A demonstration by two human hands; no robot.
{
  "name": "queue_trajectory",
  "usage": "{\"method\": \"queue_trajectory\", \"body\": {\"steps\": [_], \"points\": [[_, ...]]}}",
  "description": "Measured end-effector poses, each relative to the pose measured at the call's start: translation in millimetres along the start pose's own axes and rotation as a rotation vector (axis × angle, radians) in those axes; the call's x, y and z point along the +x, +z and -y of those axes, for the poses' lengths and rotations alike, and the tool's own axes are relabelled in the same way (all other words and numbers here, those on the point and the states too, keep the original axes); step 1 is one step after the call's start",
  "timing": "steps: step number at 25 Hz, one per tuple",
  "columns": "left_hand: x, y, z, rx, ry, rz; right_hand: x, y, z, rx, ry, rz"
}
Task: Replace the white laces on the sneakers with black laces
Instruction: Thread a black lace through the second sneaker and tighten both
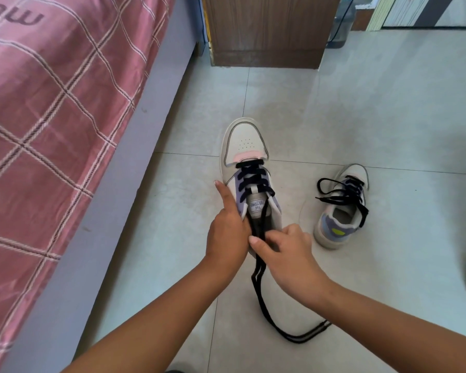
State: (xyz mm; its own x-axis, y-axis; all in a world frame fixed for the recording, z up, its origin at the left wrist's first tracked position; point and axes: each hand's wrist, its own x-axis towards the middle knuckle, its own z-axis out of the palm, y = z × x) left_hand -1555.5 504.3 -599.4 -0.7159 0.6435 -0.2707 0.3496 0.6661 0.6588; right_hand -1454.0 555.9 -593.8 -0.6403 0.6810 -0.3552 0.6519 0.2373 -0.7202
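Head view: the left hand (228,235) grips the sneaker's (246,168) collar, forefinger straight along its side. The right hand (285,254) pinches both black lace (264,300) ends above the floor (361,117). Second sneaker (339,211) lies near, right.

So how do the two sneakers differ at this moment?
The near sneaker is gripped by both hands, left hand and right hand; the far sneaker sits untouched on the floor. The near sneaker's lace ends trail straight back to the floor; the far sneaker's lace ends lie loose over it. Both carry black laces, untied.
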Motion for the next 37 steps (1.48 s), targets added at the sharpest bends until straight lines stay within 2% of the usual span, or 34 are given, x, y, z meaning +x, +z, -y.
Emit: {"method": "queue_trajectory", "body": {"steps": [3, 7, 11, 12, 15, 16, 18, 19, 21, 22, 23, 26, 27, 31, 33, 37], "points": [[7.6, 3.9, 2.6, 0.043, -0.038, -0.002, 0.5, 3.1, 6.7, -0.032, -0.070, 0.060], [19.4, 3.7, 12.5, 0.140, -0.130, 0.048, -12.1, -1.7, 7.8, 0.184, -0.135, 0.090], [52.1, -11.0, 30.1, 0.144, -0.314, 0.035, -67.4, 22.1, 0.4, 0.373, -0.159, 0.409], [55.9, -13.3, 32.7, 0.147, -0.341, 0.022, -72.1, 23.6, 2.9, 0.457, -0.108, 0.456], [49.6, -11.6, 34.8, 0.177, -0.294, 0.024, -64.5, 1.2, 6.4, 0.535, -0.040, 0.399], [47.7, -11.4, 36.8, 0.157, -0.289, 0.026, -64.0, -3.7, 6.6, 0.404, -0.123, 0.379], [51.8, -17.7, 40.1, 0.095, -0.330, 0.004, -73.3, -3.0, 12.6, -0.095, -0.299, 0.553], [53.1, -21.8, 39.2, 0.105, -0.330, -0.008, -81.9, 2.8, 11.1, -0.299, -0.329, 0.640], [51.5, -24.5, 34.4, 0.169, -0.271, -0.004, -82.3, 10.5, 7.6, -0.504, -0.404, 0.741], [48.0, -24.2, 30.0, 0.198, -0.234, 0.001, -77.0, 9.2, 8.0, -0.552, -0.419, 0.728], [42.6, -23.8, 24.9, 0.219, -0.207, 0.012, -67.5, 4.6, 5.1, -0.549, -0.417, 0.618], [27.7, -21.6, 14.2, 0.259, -0.138, 0.015, -28.5, -12.3, 3.2, -0.200, -0.343, 0.130], [22.5, -21.8, 10.1, 0.252, -0.115, 0.011, -15.6, -17.2, 8.0, -0.071, -0.287, 0.038], [5.1, -22.4, -9.0, 0.119, -0.030, -0.009, 9.8, -14.1, 25.8, 0.375, 0.044, 0.090], [2.8, -23.7, -12.8, 0.084, -0.001, -0.021, 6.8, -14.1, 28.9, 0.462, 0.080, 0.086], [-2.9, -27.2, -10.4, 0.090, 0.014, -0.019, 6.4, -17.7, 22.8, 0.541, 0.085, 0.234]]}}
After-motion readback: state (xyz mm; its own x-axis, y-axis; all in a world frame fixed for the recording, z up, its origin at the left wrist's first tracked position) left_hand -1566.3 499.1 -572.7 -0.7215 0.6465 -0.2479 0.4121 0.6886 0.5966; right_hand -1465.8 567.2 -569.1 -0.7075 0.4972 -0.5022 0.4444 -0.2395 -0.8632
